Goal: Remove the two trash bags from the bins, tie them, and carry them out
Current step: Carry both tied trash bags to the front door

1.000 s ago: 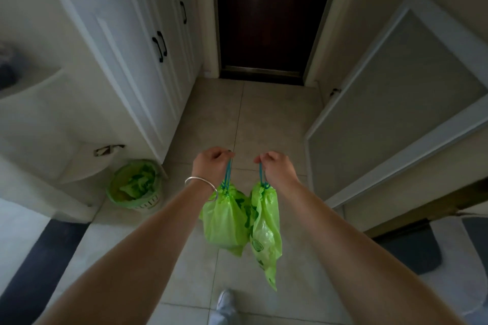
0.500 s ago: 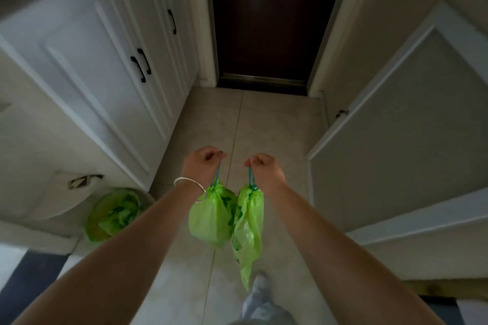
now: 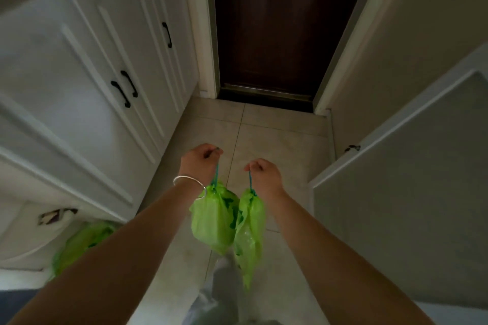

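Two tied green trash bags hang side by side in front of me over the tiled floor. My left hand (image 3: 200, 161), with a silver bangle on its wrist, grips the blue drawstring of the fuller left bag (image 3: 212, 221). My right hand (image 3: 262, 175) grips the blue drawstring of the slimmer right bag (image 3: 250, 235). The two bags touch each other. A bin lined with a fresh green bag (image 3: 79, 243) stands at the lower left, partly hidden by my left forearm.
A dark brown door (image 3: 280, 26) stands shut straight ahead at the end of a narrow tiled hallway. White cabinets with black handles (image 3: 124, 88) line the left side. An open white door panel (image 3: 396, 174) juts in from the right. My leg (image 3: 224, 287) shows below the bags.
I have walked forward toward the dark door, which looms larger. The lined bin has slid back to the lower left. Both hands keep their hold on the swinging bags.
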